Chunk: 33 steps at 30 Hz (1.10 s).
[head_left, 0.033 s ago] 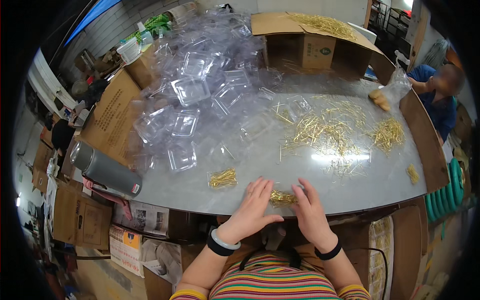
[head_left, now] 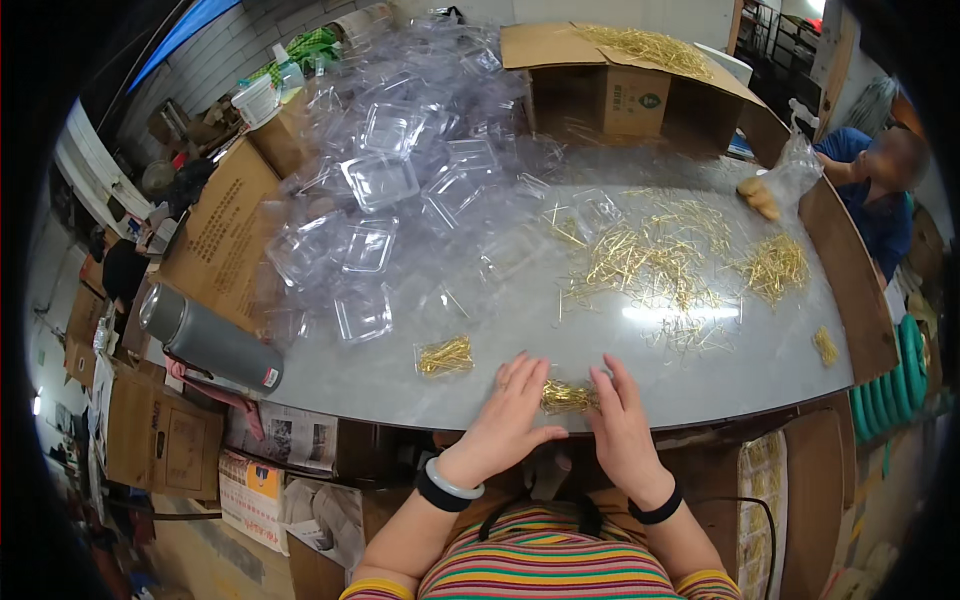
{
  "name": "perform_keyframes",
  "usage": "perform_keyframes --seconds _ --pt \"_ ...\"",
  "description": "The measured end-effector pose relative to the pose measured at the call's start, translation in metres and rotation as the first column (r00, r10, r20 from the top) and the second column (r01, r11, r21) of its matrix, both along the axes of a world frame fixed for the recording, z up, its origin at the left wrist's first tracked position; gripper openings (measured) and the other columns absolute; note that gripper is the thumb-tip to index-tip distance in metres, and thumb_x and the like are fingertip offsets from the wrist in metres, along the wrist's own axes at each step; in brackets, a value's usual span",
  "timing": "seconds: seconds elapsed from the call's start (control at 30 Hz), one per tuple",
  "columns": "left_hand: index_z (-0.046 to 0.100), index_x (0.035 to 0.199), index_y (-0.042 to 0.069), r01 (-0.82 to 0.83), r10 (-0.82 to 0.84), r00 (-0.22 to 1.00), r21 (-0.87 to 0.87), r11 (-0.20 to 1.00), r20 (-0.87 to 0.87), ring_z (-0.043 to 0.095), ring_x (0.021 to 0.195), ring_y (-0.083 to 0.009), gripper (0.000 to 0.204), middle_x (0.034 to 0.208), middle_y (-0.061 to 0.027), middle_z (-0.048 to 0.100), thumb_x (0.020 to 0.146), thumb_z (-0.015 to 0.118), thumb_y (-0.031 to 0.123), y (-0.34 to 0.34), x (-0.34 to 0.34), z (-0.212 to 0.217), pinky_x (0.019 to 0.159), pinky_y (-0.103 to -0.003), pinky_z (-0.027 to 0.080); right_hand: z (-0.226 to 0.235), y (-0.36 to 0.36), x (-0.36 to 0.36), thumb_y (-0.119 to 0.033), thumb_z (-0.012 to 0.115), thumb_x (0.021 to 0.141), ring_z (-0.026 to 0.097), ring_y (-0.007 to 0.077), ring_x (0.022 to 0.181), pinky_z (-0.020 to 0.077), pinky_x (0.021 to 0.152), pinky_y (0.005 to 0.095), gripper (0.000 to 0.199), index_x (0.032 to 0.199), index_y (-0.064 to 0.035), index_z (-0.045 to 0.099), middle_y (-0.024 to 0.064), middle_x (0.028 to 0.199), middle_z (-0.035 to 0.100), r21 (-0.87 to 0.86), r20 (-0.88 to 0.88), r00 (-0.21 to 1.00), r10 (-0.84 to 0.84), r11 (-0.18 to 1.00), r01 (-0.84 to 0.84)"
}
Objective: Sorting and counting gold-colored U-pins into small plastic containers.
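Note:
A small bundle of gold wire hooks (head_left: 568, 397) lies at the table's near edge, between my two hands. My left hand (head_left: 508, 408) rests at the bundle's left end, fingers stretched out and thumb apart. At the right end my right hand (head_left: 622, 415) touches or nearly touches it, its fingers spread. Left of my left hand sits a clear plastic box filled with gold hooks (head_left: 446, 356). Beyond my right hand is a loose spread of gold hooks (head_left: 650, 265), with a denser heap of hooks (head_left: 777, 270) to its right.
A tall pile of clear plastic boxes (head_left: 380, 180) covers the table's left and back. A grey thermos (head_left: 212, 335) lies tilted at the left edge. Cardboard box (head_left: 560, 95) stands at the back, and a cardboard wall (head_left: 850, 280) lines the right. A person (head_left: 870, 190) is beyond it.

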<state>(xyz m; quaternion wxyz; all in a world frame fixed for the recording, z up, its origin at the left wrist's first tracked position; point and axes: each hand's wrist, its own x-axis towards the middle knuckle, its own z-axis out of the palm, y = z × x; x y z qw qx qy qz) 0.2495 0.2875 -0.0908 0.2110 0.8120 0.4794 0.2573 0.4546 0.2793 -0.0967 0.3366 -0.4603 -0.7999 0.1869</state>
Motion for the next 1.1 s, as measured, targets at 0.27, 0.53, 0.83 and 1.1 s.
perform_keyframes --seconds 0.27,0.53,0.83,1.1 --pt "0.042 0.141 -0.006 0.119 -0.121 0.992 0.115 0.986 0.017 0.037 0.138 -0.0451 0.066 0.142 -0.0249 0.042 0.083 0.072 0.004 0.010 0.015 -0.025 0.117 -0.053 0.029 -0.009 0.006 -0.021 0.008 0.055 0.078 0.027 0.0485 0.145 0.0258 0.121 0.0478 0.084 0.154 0.0061 0.017 0.0324 0.157 0.020 -0.134 -0.314 0.942 0.120 0.977 -0.169" --pt "0.043 0.140 -0.006 -0.020 0.011 0.995 0.099 0.995 0.095 0.040 0.136 -0.0446 0.064 0.139 -0.0254 0.044 0.084 0.071 0.002 0.002 0.014 -0.021 0.114 -0.047 0.035 0.003 0.012 0.010 0.003 0.068 0.084 0.048 0.0403 0.131 0.0429 0.109 0.0438 0.062 0.141 -0.0003 0.046 0.0220 0.143 0.048 -0.097 -0.049 0.991 0.125 0.987 -0.129" --pt "0.035 0.142 -0.015 0.024 0.006 0.994 0.274 0.961 -0.108 0.041 0.134 -0.0457 0.055 0.137 -0.0291 0.043 0.092 0.050 0.004 -0.004 0.028 -0.030 0.116 -0.052 0.033 -0.012 0.004 -0.027 0.011 0.052 0.089 0.040 0.0481 0.136 0.0360 0.114 0.0481 0.055 0.143 0.0086 0.039 0.0312 0.148 0.038 0.012 -0.161 0.987 0.016 1.000 -0.015" --pt "0.032 0.146 -0.013 -0.092 0.086 0.996 0.302 0.949 0.032 0.044 0.132 -0.0440 0.061 0.136 -0.0293 0.045 0.089 0.054 -0.002 -0.004 0.025 -0.031 0.113 -0.048 0.037 -0.003 0.016 -0.016 0.010 0.052 0.089 0.041 0.0443 0.138 0.0344 0.116 0.0503 0.055 0.142 0.0058 0.042 0.0246 0.145 0.045 0.033 0.057 0.986 0.156 0.987 -0.158"
